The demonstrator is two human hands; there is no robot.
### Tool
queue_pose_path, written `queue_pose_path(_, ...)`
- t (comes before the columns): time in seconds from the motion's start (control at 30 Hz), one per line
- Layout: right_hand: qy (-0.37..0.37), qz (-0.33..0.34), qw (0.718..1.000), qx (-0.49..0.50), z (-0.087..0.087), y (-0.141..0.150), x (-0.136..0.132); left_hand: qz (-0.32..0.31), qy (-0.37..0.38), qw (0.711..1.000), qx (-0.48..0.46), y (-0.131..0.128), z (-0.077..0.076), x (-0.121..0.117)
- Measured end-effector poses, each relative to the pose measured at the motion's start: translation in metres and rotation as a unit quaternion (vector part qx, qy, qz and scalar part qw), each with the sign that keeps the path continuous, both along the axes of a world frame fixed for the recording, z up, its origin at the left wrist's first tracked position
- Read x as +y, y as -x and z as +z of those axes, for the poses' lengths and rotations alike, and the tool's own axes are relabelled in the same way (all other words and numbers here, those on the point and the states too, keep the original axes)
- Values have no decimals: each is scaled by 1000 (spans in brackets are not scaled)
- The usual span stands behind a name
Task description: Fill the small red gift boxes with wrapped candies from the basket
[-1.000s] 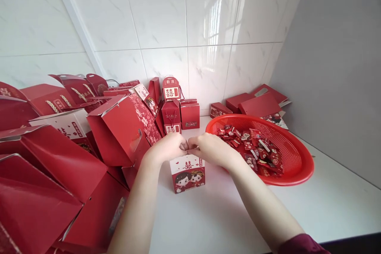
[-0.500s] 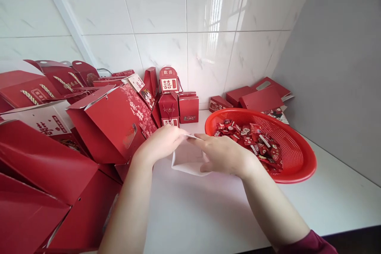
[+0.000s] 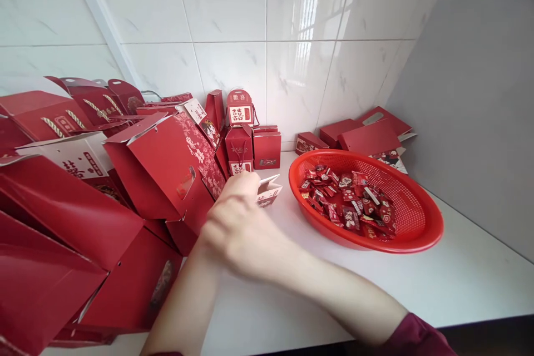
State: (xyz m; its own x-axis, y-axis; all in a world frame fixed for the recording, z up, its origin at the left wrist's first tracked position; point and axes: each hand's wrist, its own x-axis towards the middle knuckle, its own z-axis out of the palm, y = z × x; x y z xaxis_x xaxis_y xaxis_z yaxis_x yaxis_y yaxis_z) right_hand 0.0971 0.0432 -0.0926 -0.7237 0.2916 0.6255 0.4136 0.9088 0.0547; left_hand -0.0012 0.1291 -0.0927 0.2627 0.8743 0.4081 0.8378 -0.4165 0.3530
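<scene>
A small open gift box [image 3: 269, 191], pale inside with red print on its side, stands near the middle of the white counter. My left hand [image 3: 247, 183] is closed on its left side; the fingertips are hidden behind the hand and the box. Crossing over from the right, my right hand [image 3: 240, 231] lies on top of my left wrist, slightly blurred. Its knuckles are bent, and its fingers point down out of sight. To the right, a red plastic basket [image 3: 417, 219] holds a heap of small red-wrapped sweets [image 3: 352, 206].
Red gift boxes [image 3: 167, 161] crowd the left side, some with rope handles. Small red boxes [image 3: 240, 142] stand against the tiled wall [image 3: 225, 5]. Flat red boxes [image 3: 369, 133] lie behind the basket. A grey panel [image 3: 479, 94] bounds the right.
The box has turned and moved away towards the wall, its printed side now showing. My right hand has left the box and crossed left over my left wrist. The view has shifted slightly.
</scene>
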Motion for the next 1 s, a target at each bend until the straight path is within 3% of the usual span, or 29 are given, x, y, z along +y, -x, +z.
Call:
queue_pose_path(0.1, 19, 67, 997, -41, -26, 62, -34, 5, 50, 996, 70, -6, -3, 5)
queue_pose_path(0.17, 80, 87, 983, -137, -35, 100, -51, 8, 69, 993, 94, -9, 0, 3)
queue_pose_path(0.3, 198, 165, 902, -347, -34, 144, -57, 2, 92, 990, 111, -11, 8, -4)
queue_pose_path(0.37, 191, 171, 904, -343, -32, 146, -53, -1, 99, 988, 116, -11, 11, -6)
queue_pose_path(0.53, 144, 181, 946, -225, -31, 123, -50, -14, 143, 982, 126, -7, 16, -10)
queue_pose_path(0.67, 105, 115, 972, -174, -29, 114, -48, -26, 176, 976, 128, -6, 18, -12)
queue_pose_path(0.77, 144, 67, 953, -259, -29, 120, -47, -20, 184, 974, 133, -10, 17, -12)
queue_pose_path(0.83, 161, 72, 948, -266, -26, 123, -47, -15, 191, 972, 137, -14, 16, -12)
queue_pose_path(0.9, 188, 105, 943, -253, -18, 119, -45, -18, 199, 970, 137, -15, 18, -13)
queue_pose_path(1.0, 288, 200, 909, -225, 3, 97, -35, -32, 213, 967, 136, -12, 24, -18)
